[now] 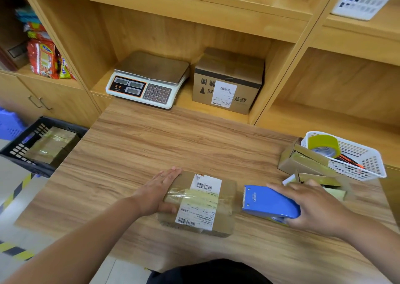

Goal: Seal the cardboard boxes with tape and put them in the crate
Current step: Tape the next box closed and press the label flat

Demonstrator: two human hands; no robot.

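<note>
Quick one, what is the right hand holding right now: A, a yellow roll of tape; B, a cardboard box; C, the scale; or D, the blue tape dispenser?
D: the right hand is curled over the blue tape dispenser, beside the box.

A light wood-grain desk (173, 145) fills the foreground and butts against matching wooden shelving (164, 30) divided into open compartments. At the shelving's lower left, cabinet doors (69, 104) carry slim metal handles (40, 103). Left of the desk, the floor (10, 179) is pale and glossy, crossed by yellow-and-black striped tape (17, 191). The light is soft and even, with mild shade in the compartments' upper recesses.
</note>
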